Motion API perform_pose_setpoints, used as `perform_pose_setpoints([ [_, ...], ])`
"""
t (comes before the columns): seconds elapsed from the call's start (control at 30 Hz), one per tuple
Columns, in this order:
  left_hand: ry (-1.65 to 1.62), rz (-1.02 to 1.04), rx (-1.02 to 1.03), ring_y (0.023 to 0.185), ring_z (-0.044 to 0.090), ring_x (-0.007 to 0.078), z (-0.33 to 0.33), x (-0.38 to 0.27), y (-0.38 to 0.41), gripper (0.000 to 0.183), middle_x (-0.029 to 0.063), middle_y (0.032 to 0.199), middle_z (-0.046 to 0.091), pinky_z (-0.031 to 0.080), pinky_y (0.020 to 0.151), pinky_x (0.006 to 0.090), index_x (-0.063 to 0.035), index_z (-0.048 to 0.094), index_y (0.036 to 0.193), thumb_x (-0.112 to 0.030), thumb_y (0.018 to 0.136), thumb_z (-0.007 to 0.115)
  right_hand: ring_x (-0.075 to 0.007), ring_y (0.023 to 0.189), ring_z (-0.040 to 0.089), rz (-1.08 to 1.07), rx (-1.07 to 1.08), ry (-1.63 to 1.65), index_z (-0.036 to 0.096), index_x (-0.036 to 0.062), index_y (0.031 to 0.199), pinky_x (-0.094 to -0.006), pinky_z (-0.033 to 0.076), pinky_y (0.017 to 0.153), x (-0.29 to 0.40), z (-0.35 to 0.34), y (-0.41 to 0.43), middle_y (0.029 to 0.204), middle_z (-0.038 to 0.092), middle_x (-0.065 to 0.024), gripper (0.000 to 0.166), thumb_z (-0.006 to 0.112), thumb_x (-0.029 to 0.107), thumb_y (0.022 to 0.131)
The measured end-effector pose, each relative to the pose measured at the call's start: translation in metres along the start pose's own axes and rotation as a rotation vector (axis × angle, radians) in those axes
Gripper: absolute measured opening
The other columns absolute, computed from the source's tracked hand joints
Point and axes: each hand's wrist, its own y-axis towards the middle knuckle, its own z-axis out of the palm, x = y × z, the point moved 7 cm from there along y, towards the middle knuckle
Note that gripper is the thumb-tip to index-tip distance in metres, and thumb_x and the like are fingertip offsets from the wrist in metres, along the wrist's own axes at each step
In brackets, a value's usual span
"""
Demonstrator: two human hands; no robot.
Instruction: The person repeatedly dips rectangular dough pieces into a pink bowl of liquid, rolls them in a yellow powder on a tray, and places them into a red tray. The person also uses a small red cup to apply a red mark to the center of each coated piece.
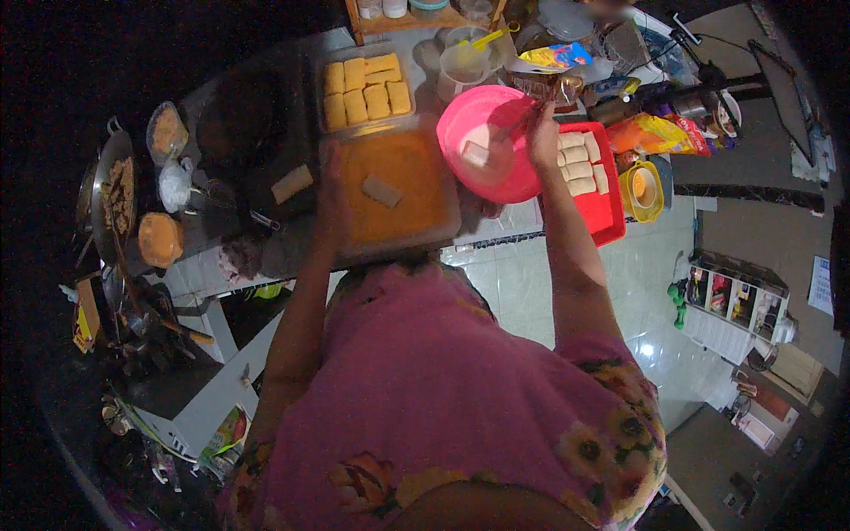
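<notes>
A pink bowl (455, 119) holds pale liquid, and one pale roll (475, 154) lies in it. My right hand (544, 136) is at the bowl's right rim, its fingers partly in shadow; whether it grips a utensil is unclear. Left of the bowl stands a plastic tub (398, 247) of orange crumbs (418, 166) with a pale roll (382, 190) lying on them. Blurred and dark, my left hand (332, 179) is by the tub's left side. Further left, another pale roll (292, 184) lies on a dark surface.
Crumb-coated rolls (367, 93) fill a container behind the tub. A red tray (612, 226) holds several uncoated rolls (579, 166). A wok (119, 189) with food stands far left. A yellow container (647, 212), plastic jug (461, 70) and food packets (654, 133) crowd the right side.
</notes>
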Motion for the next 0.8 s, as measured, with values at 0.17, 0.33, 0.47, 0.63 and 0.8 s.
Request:
perform_pose_setpoints([
  [0.17,-0.01,-0.019,0.013,0.137,0.017,0.0274,0.003,0.001,-0.002,0.058,0.0179,0.147,0.021,0.011,0.112,0.0359,0.0015,0.023,0.14,-0.038,0.098,0.021,-0.0212,0.053,0.059,0.144,0.067,0.496,0.039,0.0026,0.1,-0.0355,0.045,0.045,-0.038,0.037,-0.005,0.065,0.059,-0.0138,0.011,0.042,0.01,0.092],
  [0.33,-0.02,-0.047,0.013,0.137,0.018,0.0275,0.002,0.007,-0.007,0.057,0.0179,0.146,0.022,0.012,0.112,0.036,0.0013,0.024,0.139,-0.038,0.098,0.021,-0.0199,0.046,0.057,0.155,-0.02,0.399,0.039,0.0018,0.094,-0.0329,0.044,0.039,-0.049,0.051,-0.021,0.061,0.057,-0.0133,0.01,0.046,0.009,0.091],
  [0.47,-0.029,-0.078,0.01,0.137,0.019,0.0276,-0.001,0.015,-0.014,0.057,0.0179,0.146,0.023,0.012,0.112,0.0361,0.0012,0.025,0.139,-0.038,0.098,0.022,-0.0201,0.046,0.058,0.263,-0.008,0.554,0.04,0.0,0.095,-0.0328,0.044,0.038,-0.028,0.045,-0.036,0.062,0.058,-0.0138,0.014,0.049,0.009,0.09],
  [0.63,-0.046,-0.082,0.027,0.137,0.02,0.0277,0.001,0.014,-0.014,0.056,0.0179,0.146,0.024,0.013,0.112,0.0363,0.001,0.027,0.138,-0.038,0.098,0.023,-0.0212,0.047,0.059,0.277,-0.106,0.394,0.041,-0.0008,0.097,-0.0335,0.043,0.037,-0.032,0.031,-0.042,0.064,0.059,-0.015,0.013,0.048,0.006,0.089],
  [0.8,-0.059,-0.1,0.015,0.136,0.02,0.0278,-0.005,0.019,-0.015,0.056,0.0179,0.145,0.025,0.013,0.112,0.0364,0.0008,0.028,0.138,-0.038,0.098,0.024,-0.0219,0.047,0.059,0.364,-0.034,0.433,0.042,-0.0004,0.099,-0.0338,0.043,0.038,-0.017,0.033,-0.046,0.061,0.059,-0.0138,0.013,0.047,0.006,0.089],
])
